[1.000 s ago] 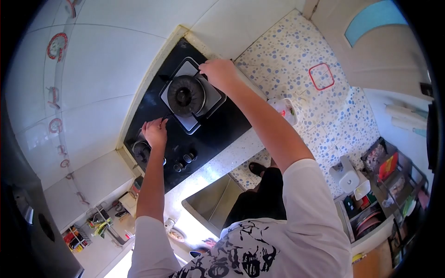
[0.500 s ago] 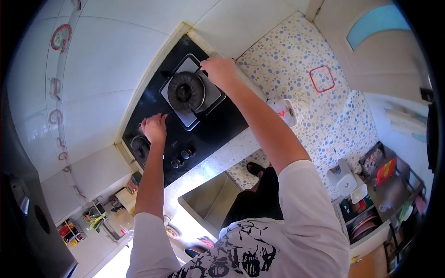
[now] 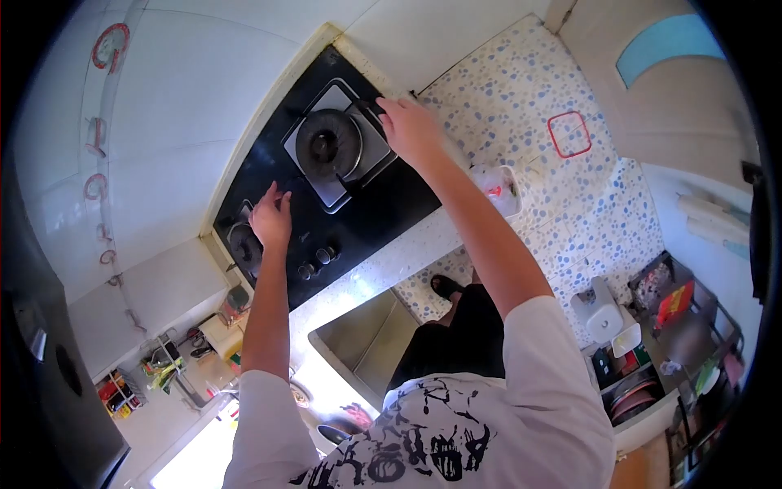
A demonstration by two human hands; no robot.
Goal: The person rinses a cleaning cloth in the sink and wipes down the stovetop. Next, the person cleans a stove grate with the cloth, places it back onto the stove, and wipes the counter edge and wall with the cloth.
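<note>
My left hand [image 3: 273, 218] is raised over the left part of the black glass hob [image 3: 366, 208], thumb and fingers apart, holding nothing. It is nearest the small left burner [image 3: 244, 244], which my wrist partly overlaps. My right hand [image 3: 411, 130] is at the hob's right side, beside the outer edge of the metal pan support [image 3: 339, 196]. Its fingers are bent and slightly apart, with nothing visible between them; whether a fingertip touches the support is unclear. The support surrounds the large round burner [image 3: 326, 147]. Two control knobs [image 3: 318, 262] are near the front edge.
A metal sink [image 3: 362, 338] is set in the counter before me. A white bin [image 3: 501, 189] stands on the speckled floor right of the counter. A red square outline [image 3: 569, 134] lies farther off. At lower right are storage racks and a white appliance [image 3: 601, 314].
My right hand has drawn back to the right from the pan support's prong. The fingers of my left hand have spread. The view has shifted slightly; the support keeps its place around the burner.
</note>
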